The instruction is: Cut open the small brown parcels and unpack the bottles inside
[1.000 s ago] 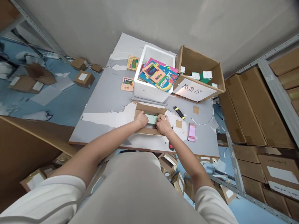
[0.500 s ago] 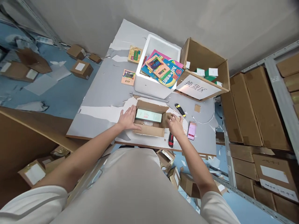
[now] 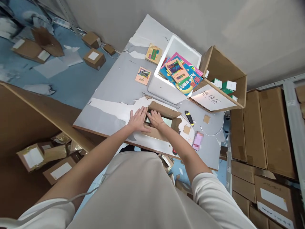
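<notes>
The left end of a pale green carton [image 3: 167, 121] is covered by the curled right hand [image 3: 156, 119]; whether it is gripped cannot be told. Both are enclosed by an open cardboard box [image 3: 154, 132], braced at its left end by the spread left hand [image 3: 138, 120].

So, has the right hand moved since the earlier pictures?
Yes: the right hand moved left, away from the yellow-black utility knife, to the left end of the small open carton.

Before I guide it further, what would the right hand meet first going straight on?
The right hand would probably meet the left inner end of the open, oblong brown cardboard box; depth is unclear.
</notes>
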Motion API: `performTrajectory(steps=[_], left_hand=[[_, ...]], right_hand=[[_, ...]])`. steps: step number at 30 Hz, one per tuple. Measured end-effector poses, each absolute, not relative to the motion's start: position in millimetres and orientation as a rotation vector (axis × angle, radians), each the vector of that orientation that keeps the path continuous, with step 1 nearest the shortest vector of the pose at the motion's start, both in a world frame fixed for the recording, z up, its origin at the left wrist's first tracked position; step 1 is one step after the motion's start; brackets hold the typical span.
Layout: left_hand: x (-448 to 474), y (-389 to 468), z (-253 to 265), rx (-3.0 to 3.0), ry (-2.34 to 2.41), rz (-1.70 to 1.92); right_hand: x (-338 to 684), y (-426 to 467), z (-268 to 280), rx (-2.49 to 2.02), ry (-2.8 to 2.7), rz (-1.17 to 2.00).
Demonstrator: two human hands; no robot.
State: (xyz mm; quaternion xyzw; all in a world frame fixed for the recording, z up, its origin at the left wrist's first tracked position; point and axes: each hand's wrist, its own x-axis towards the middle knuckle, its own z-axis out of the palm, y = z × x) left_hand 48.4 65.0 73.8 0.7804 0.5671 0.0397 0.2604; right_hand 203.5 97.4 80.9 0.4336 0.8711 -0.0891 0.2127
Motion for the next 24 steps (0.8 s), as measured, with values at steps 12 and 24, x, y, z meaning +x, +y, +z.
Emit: performTrajectory(steps=[12,24], left_hand=[[55.7,47.5,74.9,2.209,1.518,0.277],[89.8,131.3,117.3,2.225,1.641,0.415]], right_hand=[[287.7,69.2,189.0,1.78,2.791,-0.41],[305.8,-57.1,149.5,2.109,2.785,-0.576]])
